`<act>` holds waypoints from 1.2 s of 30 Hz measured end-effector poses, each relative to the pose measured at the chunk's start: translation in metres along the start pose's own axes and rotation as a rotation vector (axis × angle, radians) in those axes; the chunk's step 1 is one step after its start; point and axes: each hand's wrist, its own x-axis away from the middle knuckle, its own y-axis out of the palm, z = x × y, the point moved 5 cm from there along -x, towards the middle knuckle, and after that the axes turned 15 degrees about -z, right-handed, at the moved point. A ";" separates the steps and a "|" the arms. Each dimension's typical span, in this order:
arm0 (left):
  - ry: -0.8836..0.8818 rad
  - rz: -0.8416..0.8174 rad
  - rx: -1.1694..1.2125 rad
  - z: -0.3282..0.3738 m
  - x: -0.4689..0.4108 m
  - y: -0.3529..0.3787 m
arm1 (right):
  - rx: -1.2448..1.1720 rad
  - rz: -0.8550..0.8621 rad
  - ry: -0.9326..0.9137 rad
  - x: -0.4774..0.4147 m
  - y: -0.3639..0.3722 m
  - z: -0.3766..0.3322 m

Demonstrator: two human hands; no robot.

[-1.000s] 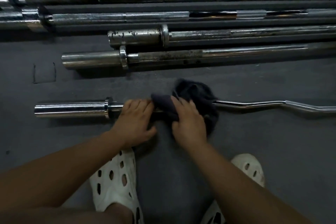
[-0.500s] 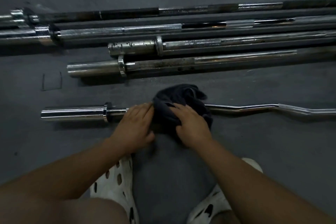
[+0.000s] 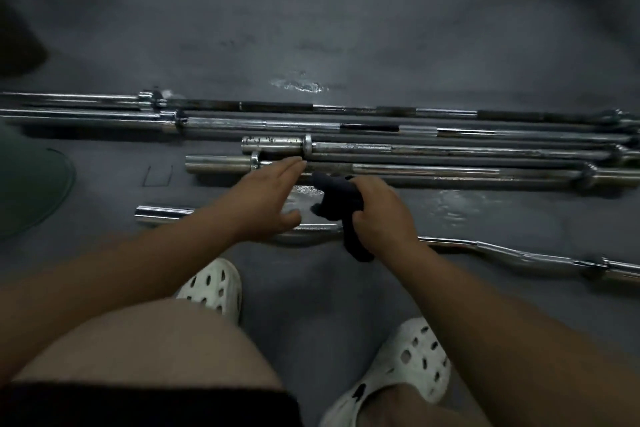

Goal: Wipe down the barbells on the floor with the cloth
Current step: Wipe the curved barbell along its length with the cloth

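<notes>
cloth: dark, bunched, held above the floor between the curl bar and the nearest straight bar, one tail hanging down.
right hand: fingers curled tight round the cloth.
left hand: fingers straight and together, holding nothing, reaching to the nearest straight bar by its collar; whether they touch it, i cannot tell.
curl bar: chrome, lying closest to the feet, partly under both forearms.
nearest straight bar: lies just beyond the hands, with three more straight barbells side by side behind it.
handling: the cloth looks soft and light and should wrap any shaft. the bars look heavy and stiff, and smooth chrome will likely roll under a push.
where to hold: probably steady a bar by the shaft near its collar and rub with the cloth wrapped round it.
hard to see: dim light and glare hide any grime; the bars run out of frame; a green shape at the left edge is unclear.
</notes>
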 end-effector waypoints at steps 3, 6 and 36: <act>-0.018 0.064 -0.006 0.026 0.028 -0.020 | 0.009 0.060 -0.069 0.040 -0.025 -0.004; -0.057 0.103 -0.004 0.054 0.058 -0.039 | 0.020 0.108 -0.125 0.087 -0.048 -0.002; 0.114 0.025 -0.094 0.265 -0.126 -0.008 | -0.172 0.259 0.040 0.114 -0.156 0.201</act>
